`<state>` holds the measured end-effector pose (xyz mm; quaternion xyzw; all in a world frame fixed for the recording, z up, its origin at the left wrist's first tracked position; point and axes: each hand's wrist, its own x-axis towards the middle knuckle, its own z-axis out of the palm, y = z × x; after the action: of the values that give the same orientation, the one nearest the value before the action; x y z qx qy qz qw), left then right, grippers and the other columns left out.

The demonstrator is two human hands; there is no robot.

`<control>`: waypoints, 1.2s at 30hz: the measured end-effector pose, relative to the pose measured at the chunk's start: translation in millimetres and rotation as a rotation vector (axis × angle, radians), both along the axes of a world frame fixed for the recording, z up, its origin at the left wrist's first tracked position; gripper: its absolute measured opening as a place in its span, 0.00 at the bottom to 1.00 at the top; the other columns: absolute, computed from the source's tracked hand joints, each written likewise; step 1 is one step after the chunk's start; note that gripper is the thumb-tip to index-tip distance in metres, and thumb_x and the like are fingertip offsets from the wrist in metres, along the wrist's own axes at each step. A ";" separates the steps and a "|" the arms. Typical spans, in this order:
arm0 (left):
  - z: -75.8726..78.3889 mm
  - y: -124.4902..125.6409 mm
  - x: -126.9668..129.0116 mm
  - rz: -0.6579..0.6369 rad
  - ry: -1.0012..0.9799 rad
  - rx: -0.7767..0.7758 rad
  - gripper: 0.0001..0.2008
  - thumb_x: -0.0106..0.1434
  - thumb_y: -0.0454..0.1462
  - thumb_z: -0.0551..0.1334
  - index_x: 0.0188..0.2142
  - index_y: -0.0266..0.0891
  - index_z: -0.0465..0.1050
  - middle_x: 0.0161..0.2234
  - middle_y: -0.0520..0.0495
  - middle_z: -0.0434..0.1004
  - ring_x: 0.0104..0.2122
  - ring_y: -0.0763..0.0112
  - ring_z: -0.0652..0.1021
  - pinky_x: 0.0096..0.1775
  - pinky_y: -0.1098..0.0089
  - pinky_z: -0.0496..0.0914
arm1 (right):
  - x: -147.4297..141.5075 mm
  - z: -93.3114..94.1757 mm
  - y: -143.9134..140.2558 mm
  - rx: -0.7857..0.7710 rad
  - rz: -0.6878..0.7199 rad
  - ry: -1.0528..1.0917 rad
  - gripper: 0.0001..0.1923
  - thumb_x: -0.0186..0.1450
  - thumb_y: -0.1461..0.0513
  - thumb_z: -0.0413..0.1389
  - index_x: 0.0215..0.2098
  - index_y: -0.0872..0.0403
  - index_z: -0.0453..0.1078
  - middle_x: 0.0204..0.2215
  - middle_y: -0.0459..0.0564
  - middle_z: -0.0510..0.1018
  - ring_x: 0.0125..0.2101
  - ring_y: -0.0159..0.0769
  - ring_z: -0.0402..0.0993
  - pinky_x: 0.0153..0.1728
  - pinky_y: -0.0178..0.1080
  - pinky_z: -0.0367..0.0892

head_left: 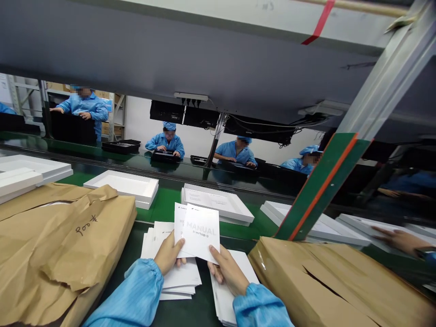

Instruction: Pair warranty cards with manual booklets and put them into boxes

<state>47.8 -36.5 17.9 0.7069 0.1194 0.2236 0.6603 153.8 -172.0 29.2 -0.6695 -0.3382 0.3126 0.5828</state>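
Observation:
Between thumb and fingers, my right hand (230,269) grips a white manual (203,227) with "MANUAL" printed on its front. My left hand (170,255) pinches a second white printed booklet (180,219), which lies partly behind the manual, so the two overlap. Beneath my left hand are untidy stacked white booklets (182,279). Another white booklet stack (221,297) lies under my right hand. Both stacks rest on the dark green bench, and blue sleeves cover my forearms.
Brown paper packages flank me, one at left (102,245) and one at right (327,281). White box trays (225,210) line the green belt (166,195) ahead. A slanted metal post (340,168) rises at right. Co-workers in blue sit opposite; another person's hand (402,240) reaches over a tray.

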 end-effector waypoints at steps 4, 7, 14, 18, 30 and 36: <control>-1.5 0.0 0.2 0.000 0.004 -0.008 0.19 0.55 0.43 0.47 0.42 0.33 0.55 0.13 0.53 0.65 0.09 0.80 0.62 0.13 0.79 0.53 | -0.1 -2.3 0.9 0.013 -0.022 -0.031 0.21 0.56 0.51 0.42 0.41 0.57 0.50 0.07 0.37 0.62 0.05 0.21 0.50 0.05 0.24 0.43; -2.2 -0.1 0.3 -0.003 -0.003 -0.010 0.19 0.55 0.43 0.47 0.43 0.33 0.54 0.13 0.53 0.65 0.10 0.80 0.62 0.13 0.79 0.53 | -0.9 -3.5 1.8 0.014 -0.042 -0.047 0.22 0.55 0.50 0.42 0.41 0.57 0.50 0.07 0.38 0.62 0.05 0.22 0.52 0.05 0.24 0.43; -4.3 1.4 1.7 -0.009 -0.021 0.006 0.19 0.55 0.44 0.47 0.42 0.34 0.55 0.13 0.53 0.66 0.10 0.80 0.63 0.13 0.79 0.54 | -2.7 -4.9 2.7 0.016 -0.072 -0.065 0.22 0.55 0.50 0.42 0.41 0.57 0.50 0.07 0.38 0.62 0.05 0.22 0.53 0.06 0.25 0.43; -5.7 1.4 2.3 -0.006 -0.019 0.006 0.19 0.55 0.44 0.47 0.43 0.34 0.54 0.13 0.53 0.66 0.10 0.79 0.63 0.13 0.78 0.54 | -2.5 -5.8 2.7 0.020 -0.073 -0.064 0.21 0.56 0.50 0.41 0.41 0.57 0.50 0.07 0.38 0.63 0.05 0.22 0.53 0.06 0.24 0.44; -6.7 1.8 3.0 -0.007 -0.030 0.001 0.18 0.55 0.43 0.47 0.42 0.34 0.54 0.13 0.53 0.66 0.09 0.80 0.63 0.12 0.79 0.54 | -4.8 -3.2 2.7 0.017 -0.085 -0.080 0.22 0.55 0.50 0.41 0.40 0.57 0.51 0.07 0.38 0.62 0.05 0.23 0.54 0.06 0.25 0.44; -7.5 1.5 3.4 -0.006 -0.029 0.007 0.19 0.55 0.44 0.47 0.43 0.34 0.54 0.13 0.53 0.66 0.09 0.80 0.63 0.12 0.79 0.55 | -6.2 -2.0 2.6 0.018 -0.090 -0.074 0.22 0.55 0.50 0.41 0.40 0.57 0.50 0.07 0.38 0.62 0.05 0.23 0.53 0.06 0.25 0.44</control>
<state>51.2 -35.0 10.4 0.7062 0.1069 0.2324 0.6602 147.7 -169.5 27.2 -0.6900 -0.3316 0.2580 0.5893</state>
